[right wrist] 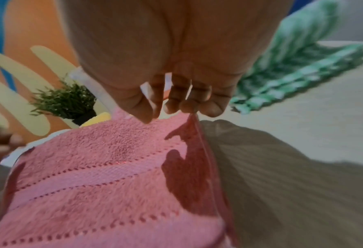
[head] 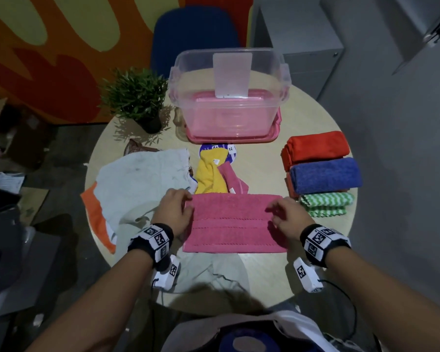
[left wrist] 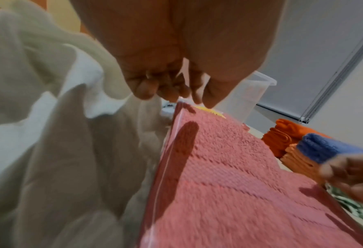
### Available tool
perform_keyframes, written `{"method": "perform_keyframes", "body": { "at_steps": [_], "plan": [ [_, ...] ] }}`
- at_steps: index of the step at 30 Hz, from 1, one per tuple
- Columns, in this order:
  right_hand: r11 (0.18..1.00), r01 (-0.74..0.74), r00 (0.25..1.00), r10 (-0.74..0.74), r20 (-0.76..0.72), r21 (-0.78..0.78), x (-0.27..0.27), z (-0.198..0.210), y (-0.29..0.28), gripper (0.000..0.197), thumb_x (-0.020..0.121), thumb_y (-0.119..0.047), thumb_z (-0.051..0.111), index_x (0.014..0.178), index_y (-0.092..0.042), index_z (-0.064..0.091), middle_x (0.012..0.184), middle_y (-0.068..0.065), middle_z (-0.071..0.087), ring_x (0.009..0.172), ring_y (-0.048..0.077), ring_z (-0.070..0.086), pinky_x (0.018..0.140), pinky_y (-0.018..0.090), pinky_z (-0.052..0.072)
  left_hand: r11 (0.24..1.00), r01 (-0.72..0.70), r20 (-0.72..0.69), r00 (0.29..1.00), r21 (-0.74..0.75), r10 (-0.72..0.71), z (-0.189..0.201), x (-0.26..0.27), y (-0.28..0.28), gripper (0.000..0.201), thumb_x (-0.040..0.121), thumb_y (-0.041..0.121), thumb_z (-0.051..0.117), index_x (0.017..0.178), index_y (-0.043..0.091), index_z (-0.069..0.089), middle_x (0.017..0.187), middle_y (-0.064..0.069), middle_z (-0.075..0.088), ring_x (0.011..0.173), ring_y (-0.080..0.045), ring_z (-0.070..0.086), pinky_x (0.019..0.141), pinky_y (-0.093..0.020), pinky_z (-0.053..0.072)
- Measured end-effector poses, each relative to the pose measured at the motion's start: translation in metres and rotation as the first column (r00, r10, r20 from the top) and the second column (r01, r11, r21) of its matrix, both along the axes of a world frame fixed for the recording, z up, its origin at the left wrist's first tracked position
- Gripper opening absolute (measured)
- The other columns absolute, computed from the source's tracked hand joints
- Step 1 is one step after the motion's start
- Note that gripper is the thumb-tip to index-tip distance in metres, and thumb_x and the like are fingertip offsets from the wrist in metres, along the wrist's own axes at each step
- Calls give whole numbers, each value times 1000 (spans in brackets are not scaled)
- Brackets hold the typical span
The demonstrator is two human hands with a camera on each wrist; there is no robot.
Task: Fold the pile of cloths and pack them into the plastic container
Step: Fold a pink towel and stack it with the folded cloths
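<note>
A pink towel (head: 235,222) (left wrist: 229,176) (right wrist: 104,176) lies folded into a rectangle at the near middle of the round table (head: 267,275). My left hand (head: 188,203) (left wrist: 182,99) pinches its far left corner. My right hand (head: 273,210) (right wrist: 161,114) pinches the far right corner, which is lifted slightly. The clear plastic container (head: 229,97) stands at the back of the table on its pink lid. Unfolded cloths lie to the left and behind the towel: a white cloth (head: 142,179) (left wrist: 49,134), a yellow cloth (head: 210,174) and a small pink cloth (head: 230,177).
Folded cloths are lined up at the right: a red one (head: 315,148), a blue one (head: 325,175) and a green-white one (head: 325,204) (right wrist: 299,67). A potted plant (head: 137,97) stands at the back left. A blue chair (head: 193,34) and a grey cabinet (head: 310,47) stand behind the table.
</note>
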State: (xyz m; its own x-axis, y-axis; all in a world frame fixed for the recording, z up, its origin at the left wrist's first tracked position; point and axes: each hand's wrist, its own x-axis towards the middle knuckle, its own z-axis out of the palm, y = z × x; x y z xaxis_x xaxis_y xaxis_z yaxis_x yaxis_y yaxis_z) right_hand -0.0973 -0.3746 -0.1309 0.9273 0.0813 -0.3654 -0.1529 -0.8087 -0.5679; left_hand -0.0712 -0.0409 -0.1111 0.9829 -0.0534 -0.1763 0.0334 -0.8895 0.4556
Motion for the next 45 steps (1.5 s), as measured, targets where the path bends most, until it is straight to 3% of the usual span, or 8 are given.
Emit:
{"method": "perform_keyframes", "body": {
  "at_steps": [6,13,17,20,24,30,37,45],
  "plan": [
    [963,-148,989,137,-62,-226,31,-6,22,63,90,-10,55,147,-25,34,145,4,46,128,32,42,110,44,38,973,84,-129,990,213,-57,0,24,-6,18,89,37,60,99,22,63,132,-3,42,114,-28,46,92,-43,49],
    [848,-220,975,201,-92,-483,34,23,14,41,83,-43,64,120,-27,61,124,2,49,121,27,42,100,43,42,943,-7,-163,985,-334,-51,41,16,-6,9,97,34,55,91,32,49,88,5,65,84,-19,62,77,-34,49],
    [958,-284,935,287,206,-47,32,73,40,64,79,-36,75,137,-28,47,142,-4,46,131,17,41,110,37,36,857,256,66,965,-448,-253,84,17,-43,10,97,21,57,101,29,59,98,6,62,95,-13,58,82,-28,44],
    [919,-281,921,178,347,275,34,104,61,58,82,-27,74,134,-26,48,124,-3,65,110,11,61,95,27,47,804,366,238,929,-468,-285,113,19,-78,13,92,21,65,104,22,62,101,7,61,95,-6,57,84,-20,44],
    [921,-192,915,43,401,339,44,129,41,9,84,-20,74,91,-17,68,78,-3,69,73,13,63,71,35,53,843,301,112,953,-445,-281,125,26,-86,45,79,32,80,109,24,47,99,13,60,88,0,59,75,-18,46],
    [908,-95,879,-116,463,408,56,151,-14,12,79,-15,62,83,-26,61,77,-13,65,76,10,61,73,30,48,892,290,209,951,-347,-227,130,37,-80,12,85,22,74,92,28,66,80,13,65,79,1,59,70,-26,43],
    [726,-112,941,-141,306,679,27,166,-45,16,83,6,62,83,-10,58,74,-9,63,72,10,61,71,22,49,640,298,113,943,-709,-313,160,22,-99,18,74,27,82,89,22,72,82,-4,70,81,-30,66,78,-39,54],
    [892,-28,940,177,-293,450,-60,52,-56,22,73,-25,70,93,-34,70,91,-9,74,89,12,69,90,38,53,799,357,-393,727,-483,-563,45,-40,-102,10,84,28,76,90,29,68,89,8,70,86,-11,65,87,-37,53]
  ]
}}
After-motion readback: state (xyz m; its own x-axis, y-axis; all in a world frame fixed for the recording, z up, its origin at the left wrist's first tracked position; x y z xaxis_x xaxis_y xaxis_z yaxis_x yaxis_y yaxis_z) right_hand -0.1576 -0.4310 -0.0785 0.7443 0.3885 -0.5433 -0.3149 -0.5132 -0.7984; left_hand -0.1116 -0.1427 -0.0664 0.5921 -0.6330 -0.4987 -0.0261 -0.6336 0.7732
